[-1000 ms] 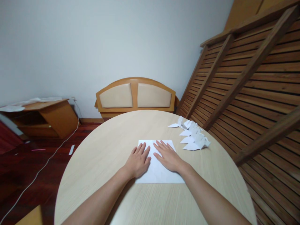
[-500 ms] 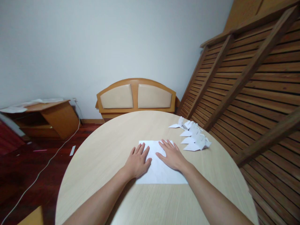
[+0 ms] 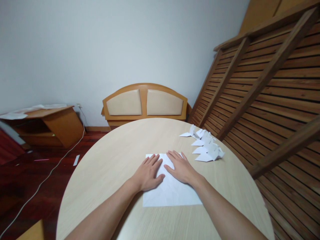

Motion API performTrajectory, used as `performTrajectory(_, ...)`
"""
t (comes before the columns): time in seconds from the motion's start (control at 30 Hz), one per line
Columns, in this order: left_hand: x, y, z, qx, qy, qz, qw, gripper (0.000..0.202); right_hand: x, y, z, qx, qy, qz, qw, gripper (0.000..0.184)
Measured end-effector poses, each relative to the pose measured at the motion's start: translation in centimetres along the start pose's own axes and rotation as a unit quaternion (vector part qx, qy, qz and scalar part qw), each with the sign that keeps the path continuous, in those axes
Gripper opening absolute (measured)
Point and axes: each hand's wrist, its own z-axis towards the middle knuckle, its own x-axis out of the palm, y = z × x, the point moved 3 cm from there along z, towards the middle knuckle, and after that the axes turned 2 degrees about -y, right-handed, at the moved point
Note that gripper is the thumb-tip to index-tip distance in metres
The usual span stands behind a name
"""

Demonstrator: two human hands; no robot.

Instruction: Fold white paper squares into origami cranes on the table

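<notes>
A white sheet of paper (image 3: 172, 195) lies flat on the round light-wood table (image 3: 117, 156). My left hand (image 3: 148, 173) rests palm down on the sheet's left part, fingers stretched out and together. My right hand (image 3: 181, 167) lies flat on the sheet's far right part, fingers spread. The two hands sit side by side, almost touching. Neither hand holds anything.
Several folded white paper figures (image 3: 206, 146) stand in a row at the table's right, near the slatted wooden frame (image 3: 270, 90). A padded wooden headboard (image 3: 145, 101) leans on the wall behind the table. A low wooden cabinet (image 3: 47, 125) and a white cable (image 3: 42, 183) are at left.
The sheet has slid toward me along the table under both hands. The hands have drawn closer together, with the left hand moving right onto the paper.
</notes>
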Motion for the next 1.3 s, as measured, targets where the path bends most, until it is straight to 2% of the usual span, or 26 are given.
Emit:
performTrajectory(0.13, -0.2, 0.1, -0.1, 0.009, 0.009, 0.003, 1.0, 0.068, -0.8, 0.0, 0.4, 0.02, -0.076, -0.028, 0.997, 0.044)
performTrajectory(0.2, -0.3, 0.0, -0.2, 0.015, 0.014, 0.004, 1.0, 0.068, -1.0, -0.3, 0.6, 0.032, -0.094, -0.035, 0.994, 0.038)
performTrajectory(0.33, -0.4, -0.1, -0.3, 0.022, 0.022, 0.008, 0.999, 0.069, -1.3, -0.7, 0.6, 0.037, -0.098, -0.023, 0.994, 0.031)
performTrajectory(0.57, -0.5, -0.2, -0.3, 0.037, 0.039, 0.011, 0.998, 0.073, -1.5, -1.4, 0.5, 0.086, -0.119, -0.007, 0.989, 0.02)
performTrajectory(0.9, -0.3, -0.2, -0.3, 0.066, 0.047, 0.003, 0.997, 0.075, -1.9, -2.0, 0.4, 0.135, -0.11, 0.001, 0.985, 0.022)
performTrajectory(1.07, -0.4, -0.4, -0.3, 0.08, 0.056, 0.012, 0.995, 0.077, -2.1, -2.0, 0.5, 0.117, -0.102, 0.057, 0.986, 0.018)
performTrajectory(1.3, -1.1, -1.6, -0.2, 0.108, 0.083, 0.007, 0.991, 0.077, -2.3, -1.1, 0.4, 0.025, -0.07, 0.13, 0.989, 0.024)
